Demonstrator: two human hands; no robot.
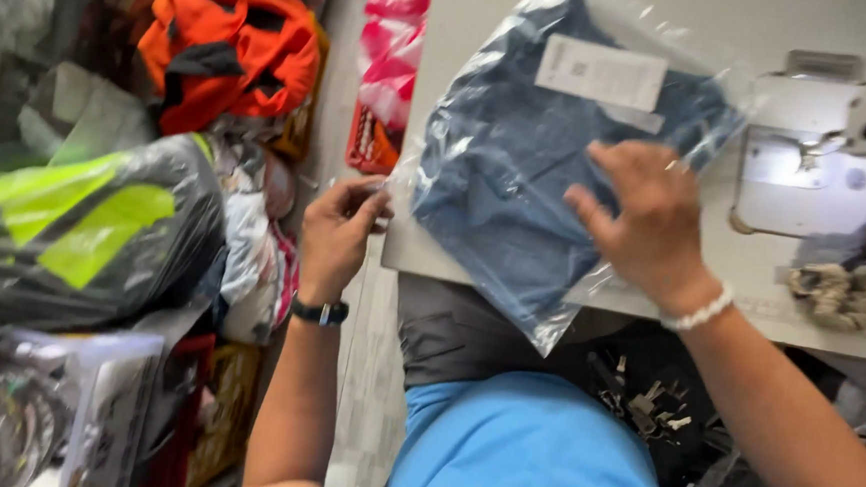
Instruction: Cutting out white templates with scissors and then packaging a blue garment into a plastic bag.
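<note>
A clear plastic bag (559, 141) holding a folded blue denim garment lies on the grey sewing table (751, 283), its corner hanging over the front edge. A white label sits on top of the bag. My left hand (338, 233) pinches the bag's left edge at the table corner. My right hand (650, 222) presses flat on the bag's right part, fingers spread. I wear a black wrist band on the left and a white bead bracelet on the right.
A sewing machine (840, 148) stands at the table's right, with a crumpled beige scrap (839, 295) in front of it. Left of me are piles of bagged garments, orange (230, 46) and black with yellow-green stripes (74, 222). A pink bag (395, 41) lies on a red crate.
</note>
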